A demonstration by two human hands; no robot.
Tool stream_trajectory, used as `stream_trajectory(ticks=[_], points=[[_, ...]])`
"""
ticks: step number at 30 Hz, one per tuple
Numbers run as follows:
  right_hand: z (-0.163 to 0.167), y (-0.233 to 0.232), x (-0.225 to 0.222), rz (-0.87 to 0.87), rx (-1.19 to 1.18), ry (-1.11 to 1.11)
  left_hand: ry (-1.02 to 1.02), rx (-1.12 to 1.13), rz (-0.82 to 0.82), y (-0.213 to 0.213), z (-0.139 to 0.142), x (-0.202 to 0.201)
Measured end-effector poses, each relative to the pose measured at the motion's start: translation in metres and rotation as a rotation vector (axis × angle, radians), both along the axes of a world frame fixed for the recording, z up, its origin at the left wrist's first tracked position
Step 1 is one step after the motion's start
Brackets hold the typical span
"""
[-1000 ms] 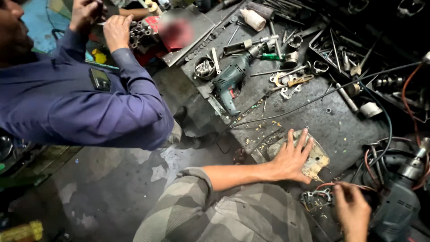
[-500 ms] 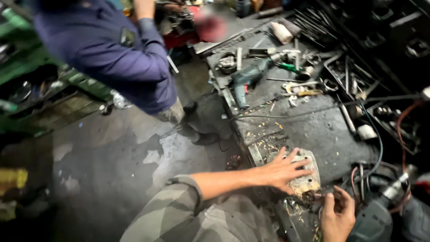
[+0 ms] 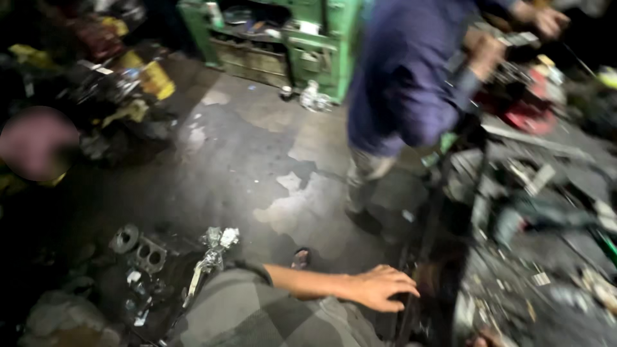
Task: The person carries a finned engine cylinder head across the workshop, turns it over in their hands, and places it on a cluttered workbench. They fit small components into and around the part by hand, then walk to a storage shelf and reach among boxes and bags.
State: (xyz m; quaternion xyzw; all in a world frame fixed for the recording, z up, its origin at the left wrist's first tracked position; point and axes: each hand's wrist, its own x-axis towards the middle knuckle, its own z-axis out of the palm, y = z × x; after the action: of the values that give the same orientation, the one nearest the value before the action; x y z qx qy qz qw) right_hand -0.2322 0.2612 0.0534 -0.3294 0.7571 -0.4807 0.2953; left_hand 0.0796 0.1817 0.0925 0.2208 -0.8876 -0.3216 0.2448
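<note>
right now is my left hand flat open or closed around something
Open, not gripping. The left hand lies palm down with fingers spread, resting at the edge of the workbench. Nothing shows between the fingers.

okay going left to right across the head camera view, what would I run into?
Yellow can → metal engine parts on the floor → the wearer's left hand at the workbench edge → a co-worker in a blue shirt → the red machine → the cluttered workbench.
</note>
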Motion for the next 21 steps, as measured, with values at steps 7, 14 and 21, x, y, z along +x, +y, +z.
stream_trajectory(ticks=[7, 14, 21], points=[[-0.004, -0.168, 0.221, 0.661, 0.434, -0.047, 0.109, 0.062, 0.252, -0.069, -0.006, 0.150], [-0.013, -0.262, 0.429, 1.096, 0.459, -0.038, -0.048, 0.152, 0.405, -0.134, 0.016, 0.367], [-0.027, -0.323, 0.597, 1.469, 0.509, 0.057, -0.036, 0.210, 0.712, -0.160, 0.046, 0.555]])
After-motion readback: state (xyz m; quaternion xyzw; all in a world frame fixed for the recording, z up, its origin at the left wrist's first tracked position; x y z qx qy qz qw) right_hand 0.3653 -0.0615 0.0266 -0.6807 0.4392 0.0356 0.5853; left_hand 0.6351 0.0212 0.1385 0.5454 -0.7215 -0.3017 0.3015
